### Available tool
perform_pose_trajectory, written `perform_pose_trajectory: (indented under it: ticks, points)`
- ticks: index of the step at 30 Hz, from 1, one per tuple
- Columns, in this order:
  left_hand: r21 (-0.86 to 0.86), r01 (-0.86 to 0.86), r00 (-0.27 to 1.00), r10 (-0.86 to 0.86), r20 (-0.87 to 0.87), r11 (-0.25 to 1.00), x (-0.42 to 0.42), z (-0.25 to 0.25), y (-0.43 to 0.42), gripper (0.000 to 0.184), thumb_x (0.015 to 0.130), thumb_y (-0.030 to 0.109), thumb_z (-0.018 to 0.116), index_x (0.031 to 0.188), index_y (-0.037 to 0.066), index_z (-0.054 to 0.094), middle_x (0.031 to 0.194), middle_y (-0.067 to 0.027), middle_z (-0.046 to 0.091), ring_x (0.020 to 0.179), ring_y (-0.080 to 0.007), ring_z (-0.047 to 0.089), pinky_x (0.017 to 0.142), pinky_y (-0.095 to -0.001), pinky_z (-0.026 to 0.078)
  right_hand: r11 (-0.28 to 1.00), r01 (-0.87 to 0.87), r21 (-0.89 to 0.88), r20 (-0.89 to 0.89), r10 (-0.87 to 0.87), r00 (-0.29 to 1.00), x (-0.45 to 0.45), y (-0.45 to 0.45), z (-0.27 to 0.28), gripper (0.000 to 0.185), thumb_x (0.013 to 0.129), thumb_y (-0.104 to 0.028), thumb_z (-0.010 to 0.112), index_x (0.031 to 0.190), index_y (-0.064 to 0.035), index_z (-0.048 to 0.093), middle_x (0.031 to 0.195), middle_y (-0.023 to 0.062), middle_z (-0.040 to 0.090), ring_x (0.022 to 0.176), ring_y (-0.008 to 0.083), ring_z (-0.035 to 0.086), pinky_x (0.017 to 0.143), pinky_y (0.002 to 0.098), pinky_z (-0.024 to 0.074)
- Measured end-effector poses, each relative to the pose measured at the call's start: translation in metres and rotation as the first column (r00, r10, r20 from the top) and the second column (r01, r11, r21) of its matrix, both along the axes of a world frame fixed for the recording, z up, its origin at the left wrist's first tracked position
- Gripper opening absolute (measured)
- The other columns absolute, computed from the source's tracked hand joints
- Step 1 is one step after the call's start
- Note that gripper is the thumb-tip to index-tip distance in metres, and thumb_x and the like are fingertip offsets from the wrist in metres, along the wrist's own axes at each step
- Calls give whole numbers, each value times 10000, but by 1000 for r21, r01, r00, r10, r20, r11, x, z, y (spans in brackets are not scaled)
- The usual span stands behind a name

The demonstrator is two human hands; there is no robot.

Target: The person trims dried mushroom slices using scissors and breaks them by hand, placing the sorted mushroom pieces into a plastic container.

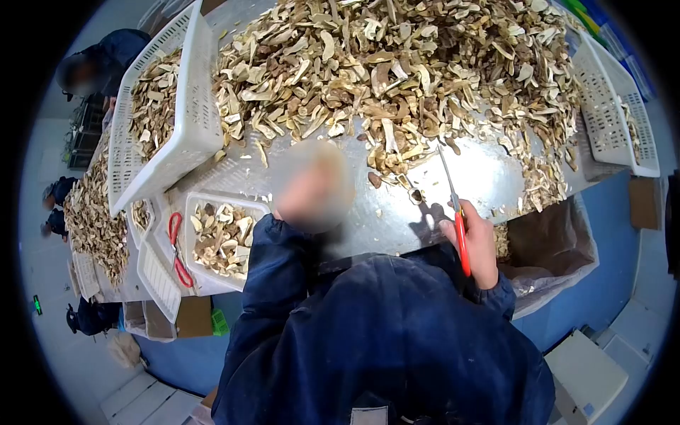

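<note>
My right hand (479,249) is closed around the red handles of a pair of scissors (462,244). Their blades point away from me, up toward dried mushroom slices (386,92) heaped on the metal table (358,205). My left hand (304,195) is raised over the table to the left of the scissors. A blur covers its fingers, so whether it holds anything is hidden. Between the hands and the heap, a few loose slices and small dark pieces lie on the metal. Left of my left forearm stands a white plastic tub (249,203) with cut mushroom pieces in it.
A second pair of red-handled scissors (174,237) lies left of the tub. White slotted baskets stand at left (200,92) and right (601,106), both holding slices. Below the table's right edge is a plastic-lined box (556,244). Co-workers (106,60) are along the far left.
</note>
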State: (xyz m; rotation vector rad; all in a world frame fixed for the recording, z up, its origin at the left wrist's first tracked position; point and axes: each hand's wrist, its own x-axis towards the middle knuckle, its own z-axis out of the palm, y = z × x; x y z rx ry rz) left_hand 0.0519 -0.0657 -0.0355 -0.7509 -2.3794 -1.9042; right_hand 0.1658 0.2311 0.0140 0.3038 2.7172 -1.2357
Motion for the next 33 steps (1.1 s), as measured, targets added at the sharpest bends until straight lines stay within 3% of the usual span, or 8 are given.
perform_pose_trajectory:
  ticks: [4,5,8,9,12,19,27,33]
  points:
    - [162,46,991,-65,116,986,8,-25,3,249,940,150,540,1148,14,537,1028,-75,613,894,-188,591,713,-345,483,1000,-19,16,4,19,1000,-1,-3,-1,448,823,-349,715,1108,-39,561,643,158,601,606,359,617,542,397,452]
    - [368,73,964,-161,214,927,12,-37,6,246,941,153,534,1143,14,529,1029,-74,606,888,-181,585,707,-335,480,999,-25,20,-5,25,1000,0,-3,-3,455,822,-353,716,1111,-38,558,644,158,602,608,359,618,542,398,453]
    - [503,288,838,-468,279,815,7,-39,21,206,893,161,581,1043,32,526,896,-64,568,742,-149,523,616,-272,431,999,-7,-35,-58,5,998,4,-2,-8,399,813,-243,724,1113,-31,567,588,121,500,500,215,479,516,331,400]
    - [471,391,783,-555,281,791,6,-39,23,193,868,164,608,994,41,529,828,-60,553,673,-136,495,573,-244,407,1000,-22,-15,-49,21,999,5,-2,-8,422,813,-281,724,1113,-32,563,607,136,534,540,266,527,530,356,422]
    - [735,78,388,-699,600,674,14,10,29,299,923,207,541,1162,31,506,965,-42,596,799,-113,541,656,-241,419,997,-74,8,-21,74,997,5,-2,-9,477,810,-359,723,1116,-35,553,648,167,602,620,369,622,557,410,467]
    - [292,129,492,-317,811,948,23,40,36,337,930,267,532,1172,33,542,810,-3,590,664,-62,464,594,-174,334,976,-219,-22,49,220,974,5,-15,-6,582,773,-413,735,1172,-51,514,729,174,613,690,380,611,616,443,470]
    - [-181,310,838,-178,517,933,37,48,45,247,937,175,510,983,-16,659,668,-6,559,611,-74,500,571,-233,382,939,-339,64,-19,341,940,5,-22,-1,666,764,-440,728,1206,-7,480,893,193,620,840,375,593,711,451,470]
    - [-172,403,767,-229,599,899,34,49,40,212,892,140,513,916,-13,657,603,-71,596,556,-124,563,547,-282,441,905,-409,117,32,408,912,11,-27,-11,573,820,-492,658,1098,-15,506,684,186,605,654,395,603,596,463,469]
